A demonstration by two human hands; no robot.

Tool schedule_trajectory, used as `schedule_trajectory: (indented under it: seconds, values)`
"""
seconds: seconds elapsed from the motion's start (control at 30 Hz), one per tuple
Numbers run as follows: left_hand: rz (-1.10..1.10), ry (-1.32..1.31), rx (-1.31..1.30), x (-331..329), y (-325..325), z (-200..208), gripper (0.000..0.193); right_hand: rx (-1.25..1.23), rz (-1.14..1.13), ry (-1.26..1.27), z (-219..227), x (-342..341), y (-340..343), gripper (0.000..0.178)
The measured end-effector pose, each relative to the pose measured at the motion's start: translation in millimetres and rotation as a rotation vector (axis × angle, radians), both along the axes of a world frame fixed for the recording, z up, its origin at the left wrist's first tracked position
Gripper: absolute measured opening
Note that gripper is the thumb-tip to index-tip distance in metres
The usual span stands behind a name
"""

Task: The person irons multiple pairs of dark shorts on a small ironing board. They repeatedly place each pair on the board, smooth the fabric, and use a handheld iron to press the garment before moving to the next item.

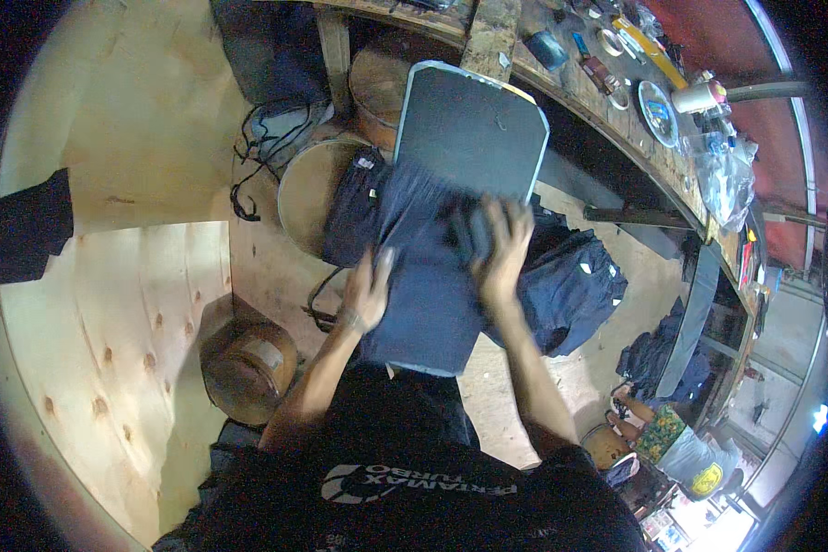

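Observation:
A flat board [471,124] with a dark grey face and a pale rim lies in front of me, reaching away from my body. Dark navy cloth [423,304], looking like a garment, is spread over its nearer part. My left hand [368,290] rests along the left edge of the cloth, fingers stretched out. On the right side, my right hand [503,244] is smeared by motion over the cloth. Next to its thumb is a blurred dark shape; I cannot tell whether it is a fold or a separate thing it holds.
More dark garments [575,285] are heaped right of the board, and another folded one [351,207] lies left. Round drums [248,368] stand at the left. A wooden workbench [607,97] holds tape rolls, a thread cone and plastic bags. Another person [685,451] is at the lower right.

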State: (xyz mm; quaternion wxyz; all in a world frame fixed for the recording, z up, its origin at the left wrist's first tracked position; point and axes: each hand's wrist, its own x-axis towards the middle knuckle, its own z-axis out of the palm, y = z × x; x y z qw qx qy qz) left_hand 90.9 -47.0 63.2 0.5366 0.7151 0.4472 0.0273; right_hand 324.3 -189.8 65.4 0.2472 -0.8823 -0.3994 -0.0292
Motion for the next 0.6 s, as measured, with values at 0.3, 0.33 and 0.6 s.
schedule_trajectory:
  seconds: [0.3,0.33,0.6]
  values:
    - [0.167,-0.024,0.132,-78.2,35.9,12.8,0.063,0.456,0.564,0.568,106.1,-97.1,139.8,0.094]
    - [0.128,-0.040,0.264,-62.9,35.8,18.6,0.064,0.444,0.440,0.387,110.9,-87.4,132.1,0.092]
    - [-0.376,0.449,0.610,132.5,16.1,82.8,0.142,0.130,-0.179,0.067,2.3,-12.3,-21.6,0.073]
